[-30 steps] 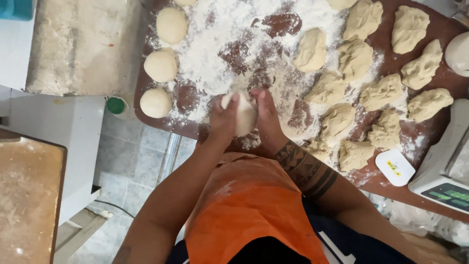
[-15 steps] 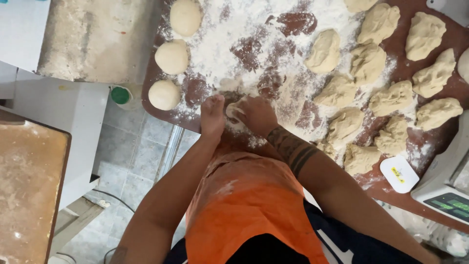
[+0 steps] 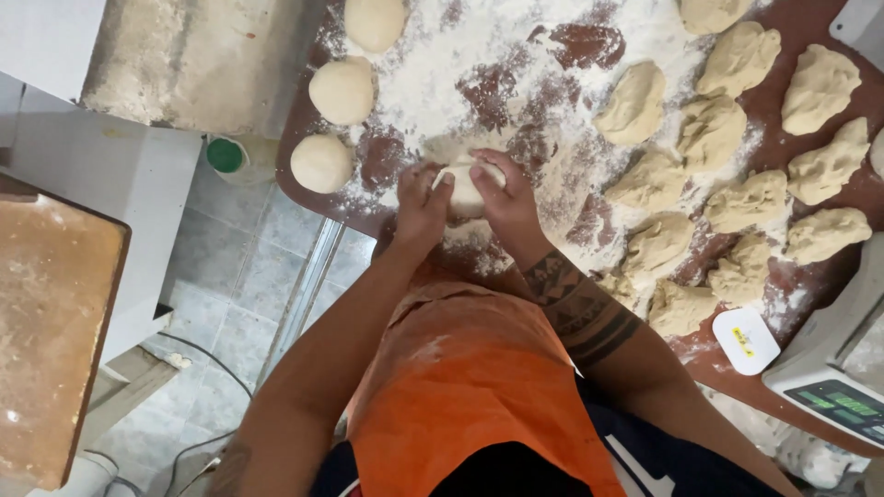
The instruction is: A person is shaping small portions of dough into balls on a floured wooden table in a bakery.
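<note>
**Dough piece cupped between both hands at the board's near edge**

The dough piece (image 3: 467, 189) sits on the floured board (image 3: 571, 46), directly between the two hands, roughly round with no clear long axis. The left hand (image 3: 421, 204) presses its left flank, the right hand (image 3: 505, 198) its right; both are equally close, fingers curled around it. Three smooth balls (image 3: 322, 164) lie left of the dough piece, ragged lumps (image 3: 635, 101) to its right.
</note>
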